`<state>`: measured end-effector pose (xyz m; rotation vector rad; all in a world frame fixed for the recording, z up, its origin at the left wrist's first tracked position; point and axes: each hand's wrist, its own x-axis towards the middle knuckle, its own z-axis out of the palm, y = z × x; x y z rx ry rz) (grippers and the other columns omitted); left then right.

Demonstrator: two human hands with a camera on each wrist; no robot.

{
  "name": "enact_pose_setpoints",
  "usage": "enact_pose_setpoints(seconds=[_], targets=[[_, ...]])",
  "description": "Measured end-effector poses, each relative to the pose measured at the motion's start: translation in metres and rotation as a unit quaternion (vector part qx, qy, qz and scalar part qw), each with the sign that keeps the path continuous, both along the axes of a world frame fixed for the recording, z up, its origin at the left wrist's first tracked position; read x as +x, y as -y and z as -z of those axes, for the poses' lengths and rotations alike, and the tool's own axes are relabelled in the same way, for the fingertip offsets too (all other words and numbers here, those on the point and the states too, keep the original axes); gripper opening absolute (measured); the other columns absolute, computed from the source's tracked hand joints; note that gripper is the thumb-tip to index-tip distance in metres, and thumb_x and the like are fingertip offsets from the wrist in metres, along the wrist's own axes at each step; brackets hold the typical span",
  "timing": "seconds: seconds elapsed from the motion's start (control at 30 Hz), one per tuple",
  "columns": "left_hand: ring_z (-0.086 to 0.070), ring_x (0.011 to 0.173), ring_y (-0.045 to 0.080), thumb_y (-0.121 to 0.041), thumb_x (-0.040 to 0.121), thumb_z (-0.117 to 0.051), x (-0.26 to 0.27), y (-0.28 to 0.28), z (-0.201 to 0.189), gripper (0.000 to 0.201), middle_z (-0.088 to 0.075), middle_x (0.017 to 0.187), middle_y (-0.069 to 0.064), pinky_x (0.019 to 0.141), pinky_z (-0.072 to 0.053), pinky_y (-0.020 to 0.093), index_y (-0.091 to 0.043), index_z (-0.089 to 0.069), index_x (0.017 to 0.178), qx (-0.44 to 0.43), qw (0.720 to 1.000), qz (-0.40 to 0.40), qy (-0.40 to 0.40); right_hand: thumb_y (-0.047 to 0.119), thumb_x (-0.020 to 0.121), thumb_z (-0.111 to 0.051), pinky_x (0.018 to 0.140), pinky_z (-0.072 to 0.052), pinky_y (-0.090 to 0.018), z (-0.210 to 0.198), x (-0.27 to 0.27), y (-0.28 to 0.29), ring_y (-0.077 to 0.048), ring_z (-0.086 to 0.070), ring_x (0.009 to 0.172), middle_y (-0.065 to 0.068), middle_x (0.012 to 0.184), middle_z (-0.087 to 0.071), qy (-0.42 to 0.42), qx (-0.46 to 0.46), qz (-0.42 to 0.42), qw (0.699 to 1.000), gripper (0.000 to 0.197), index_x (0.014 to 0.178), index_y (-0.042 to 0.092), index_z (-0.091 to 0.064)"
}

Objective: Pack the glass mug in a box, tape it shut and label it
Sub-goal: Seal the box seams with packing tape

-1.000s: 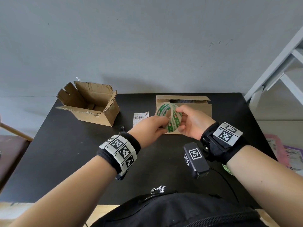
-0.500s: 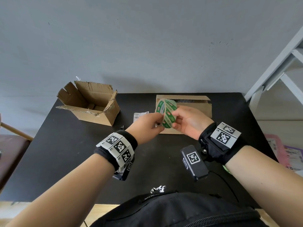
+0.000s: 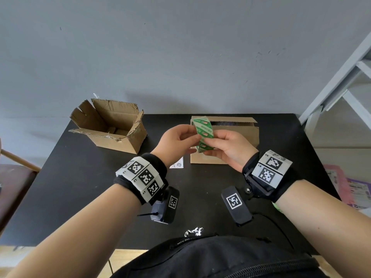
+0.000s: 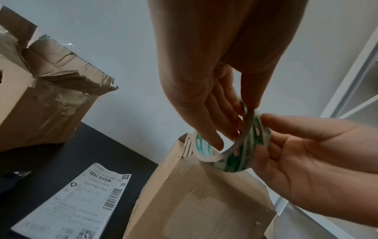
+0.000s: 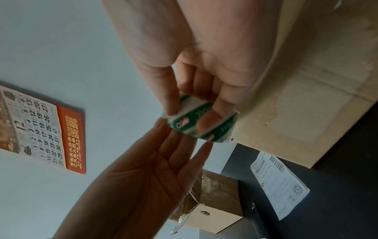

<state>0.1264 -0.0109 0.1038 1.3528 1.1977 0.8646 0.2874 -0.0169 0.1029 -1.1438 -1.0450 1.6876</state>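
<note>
Both hands up over the black table (image 3: pixel 100 197) — right hand (image 3: pixel 228 149) pinching the green tape roll (image 3: pixel 202 135) edge-on, left hand (image 3: pixel 176 141) with fingers inside its core, thumb outside. Behind them the closed cardboard box (image 3: pixel 241 133); contents hidden. Torn open box (image 3: pixel 112 129) far left holds cardboard scraps. Shipping label (image 4: pixel 77 197) lies flat between.

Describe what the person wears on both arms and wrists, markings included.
Both forearms are bare, with no sleeves. Each wrist carries a black fabric band wrapped in white tiles printed with black square codes: left hand, right hand. Under each wrist hangs a small black camera block bearing its own square code tag. A thin black cable trails from the right one.
</note>
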Motion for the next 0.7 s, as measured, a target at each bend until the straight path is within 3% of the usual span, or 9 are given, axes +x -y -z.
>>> enact_pose_setpoints(seconds=[0.13, 0.27, 0.43, 0.53, 0.7], targets=[[-0.067, 0.091, 0.014, -0.009, 0.092, -0.057, 0.0012, 0.0004, -0.0004, 0.011, -0.069, 0.097, 0.001, 0.086, -0.056, 0.032, -0.017, -0.062, 0.099, 0.013, 0.999, 0.011, -0.028, 0.002, 0.092, -0.051, 0.074, -0.055, -0.028, 0.0006, 0.0003, 0.0002, -0.018, -0.064, 0.082, -0.011, 0.092, -0.064, -0.003, -0.002, 0.017, 1.0, 0.014, 0.098, 0.0, -0.064], [-0.067, 0.096, 0.02, -0.009, 0.095, -0.052, 0.0003, -0.0003, -0.0022, 0.018, -0.069, 0.104, 0.008, 0.085, -0.056, 0.031, -0.006, -0.061, 0.11, 0.007, 0.999, -0.003, -0.034, -0.009, 0.089, -0.048, 0.079, -0.055, -0.027, 0.0007, -0.0008, 0.0034, -0.017, -0.063, 0.088, -0.01, 0.099, -0.064, 0.035, 0.031, -0.005, 0.999, 0.029, 0.117, -0.005, -0.057], [-0.068, 0.097, 0.02, -0.01, 0.096, -0.05, 0.0005, 0.0002, -0.0024, 0.022, -0.069, 0.105, 0.009, 0.087, -0.056, 0.032, -0.004, -0.059, 0.115, 0.0, 1.0, -0.008, -0.021, -0.013, 0.088, -0.048, 0.073, -0.055, -0.022, -0.0009, -0.002, 0.0045, -0.016, -0.063, 0.085, -0.012, 0.102, -0.063, 0.062, 0.054, -0.005, 0.997, 0.033, 0.12, -0.005, -0.055], [-0.068, 0.093, 0.016, -0.01, 0.096, -0.051, 0.0004, 0.001, -0.0015, 0.022, -0.07, 0.1, 0.002, 0.085, -0.056, 0.031, -0.008, -0.06, 0.115, -0.006, 1.0, -0.004, -0.01, -0.008, 0.09, -0.049, 0.065, -0.056, -0.021, -0.0017, -0.0026, 0.0047, -0.019, -0.063, 0.084, -0.011, 0.098, -0.064, 0.033, 0.038, 0.008, 0.999, 0.027, 0.115, -0.005, -0.058], [-0.067, 0.097, 0.018, 0.001, 0.091, -0.055, -0.0002, 0.0042, -0.0003, 0.029, -0.069, 0.104, 0.002, 0.088, -0.055, 0.034, -0.011, -0.057, 0.117, -0.006, 1.0, 0.024, -0.009, -0.005, 0.091, -0.048, 0.063, -0.057, -0.022, -0.0022, -0.0015, 0.004, -0.021, -0.063, 0.083, -0.011, 0.097, -0.064, 0.015, 0.01, 0.023, 1.0, 0.022, 0.11, -0.006, -0.06]])
